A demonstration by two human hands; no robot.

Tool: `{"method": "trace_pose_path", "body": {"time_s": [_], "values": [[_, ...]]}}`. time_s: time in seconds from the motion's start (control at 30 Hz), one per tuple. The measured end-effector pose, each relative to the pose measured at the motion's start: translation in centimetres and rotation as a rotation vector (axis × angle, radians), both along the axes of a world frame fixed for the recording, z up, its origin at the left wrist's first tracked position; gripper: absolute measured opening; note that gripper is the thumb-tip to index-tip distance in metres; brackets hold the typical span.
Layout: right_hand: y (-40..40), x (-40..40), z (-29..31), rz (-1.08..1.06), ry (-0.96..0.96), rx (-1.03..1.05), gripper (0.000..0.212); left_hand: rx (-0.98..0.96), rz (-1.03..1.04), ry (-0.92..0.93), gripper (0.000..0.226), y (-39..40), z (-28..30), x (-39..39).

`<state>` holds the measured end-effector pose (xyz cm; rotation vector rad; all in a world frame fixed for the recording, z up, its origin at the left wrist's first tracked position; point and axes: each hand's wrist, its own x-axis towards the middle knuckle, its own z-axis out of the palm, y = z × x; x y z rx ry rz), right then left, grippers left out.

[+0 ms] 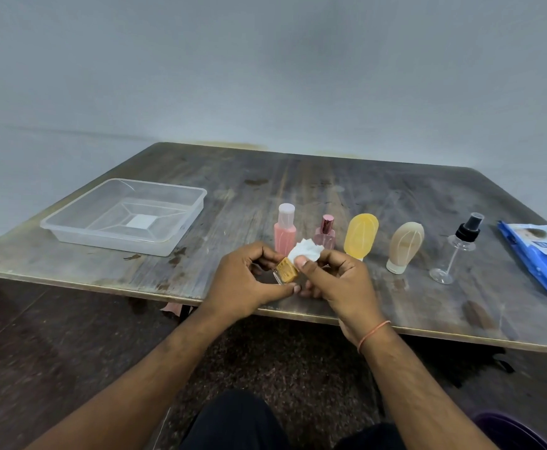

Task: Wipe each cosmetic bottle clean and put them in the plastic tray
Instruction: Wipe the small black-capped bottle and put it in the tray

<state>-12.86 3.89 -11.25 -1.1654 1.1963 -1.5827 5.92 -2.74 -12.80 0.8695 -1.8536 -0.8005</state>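
Note:
My left hand (244, 280) grips a small square bottle with a gold label (285, 271) above the table's front edge. My right hand (337, 280) pinches a crumpled white wipe (305, 249) against the top of that bottle. Behind my hands stand a pink bottle with a pale cap (285, 228), a small pink perfume bottle (325, 231), a yellow tube (361, 233), a beige tube (405, 246) and a clear spray bottle with a black nozzle (457, 251). The clear plastic tray (70, 228) sits at the left with nothing in it.
A blue pack of wipes (539, 258) lies at the table's right edge. The dark wooden table (330, 180) stands against a grey wall. My knees and a dark floor show below the front edge.

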Motion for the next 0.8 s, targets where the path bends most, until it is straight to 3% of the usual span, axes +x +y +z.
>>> {"method": "trace_pose_path", "body": {"time_s": [0.17,0.53,0.67,0.8], "values": [[-0.5,-0.1,-0.2,-0.060,-0.124,0.033,0.018,-0.030,0.054,0.003,0.042,0.4,0.0,-0.3],[-0.4,0.1,0.4,0.035,0.052,0.101,0.014,-0.300,0.260,-0.052,0.034,1.3,-0.6,-0.8],[-0.3,0.0,0.4,0.008,-0.014,0.088,0.014,-0.315,0.251,-0.073,0.036,1.3,-0.6,-0.8],[-0.5,-0.3,0.5,-0.005,-0.163,0.109,0.029,-0.235,0.165,-0.066,0.040,1.2,-0.4,-0.8]]}}
